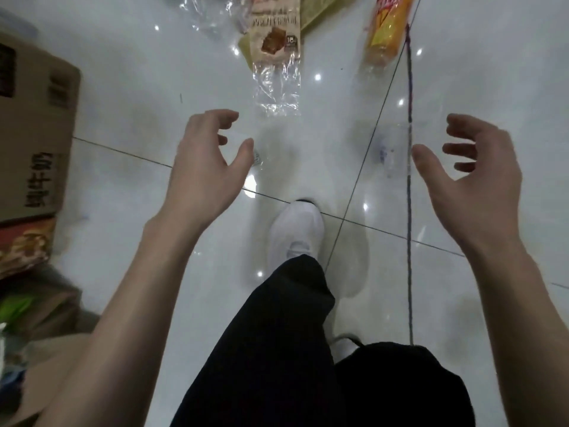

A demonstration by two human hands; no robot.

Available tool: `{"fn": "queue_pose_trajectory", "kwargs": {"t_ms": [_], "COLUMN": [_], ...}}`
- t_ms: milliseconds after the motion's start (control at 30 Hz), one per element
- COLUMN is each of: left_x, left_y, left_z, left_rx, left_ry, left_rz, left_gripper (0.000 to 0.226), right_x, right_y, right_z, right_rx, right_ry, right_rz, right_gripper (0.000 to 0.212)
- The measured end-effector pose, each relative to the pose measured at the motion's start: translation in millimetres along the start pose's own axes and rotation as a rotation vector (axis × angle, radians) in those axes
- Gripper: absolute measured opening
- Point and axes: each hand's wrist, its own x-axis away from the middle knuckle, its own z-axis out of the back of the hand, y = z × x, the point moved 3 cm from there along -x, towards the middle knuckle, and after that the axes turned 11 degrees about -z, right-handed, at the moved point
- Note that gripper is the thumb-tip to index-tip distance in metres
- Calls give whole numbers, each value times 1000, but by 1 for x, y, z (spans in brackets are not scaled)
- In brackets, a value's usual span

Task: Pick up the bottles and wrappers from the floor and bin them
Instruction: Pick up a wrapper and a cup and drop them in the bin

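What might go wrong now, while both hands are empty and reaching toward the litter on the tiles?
1. The clear wrapper lies ahead of the white shoe; stepping on it on the glossy floor might cause a slip.
2. The clear bottle is hard to see; its lower part could be misjudged.

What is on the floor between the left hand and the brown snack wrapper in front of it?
In the head view, only bare glossy white tile separates the left hand from the brown snack wrapper. The wrapper's clear end lies just beyond the fingertips, not touching.

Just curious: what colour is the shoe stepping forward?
White shoe, seen best in the head view.
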Motion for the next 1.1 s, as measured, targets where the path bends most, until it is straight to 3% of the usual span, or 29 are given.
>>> {"fn": "queue_pose_trajectory", "kwargs": {"t_ms": [200, 400, 667, 867, 1100], "left_x": [-22, -27, -33, -37, -37], "left_y": [-67, -101, -100, -89, -71], "left_z": [-87, -130, -151, -158, -155], "left_rx": [-102, -277, -364, -382, -233], "left_ry": [-94, -152, -105, -75, -36], "left_rz": [51, 86, 28, -38, -63], "left_gripper": [56, 67, 46, 48, 55], "right_x": [-46, -59, -56, -66, -79], "right_y": [39, 66, 85, 98, 102], "right_z": [-49, -67, -75, -93, -117], "right_rx": [6, 6, 54, 75, 187], "right_ry": [61, 84, 96, 141, 254], "right_rz": [57, 88, 92, 12, -31], "right_gripper": [60, 59, 66, 87, 93]}}
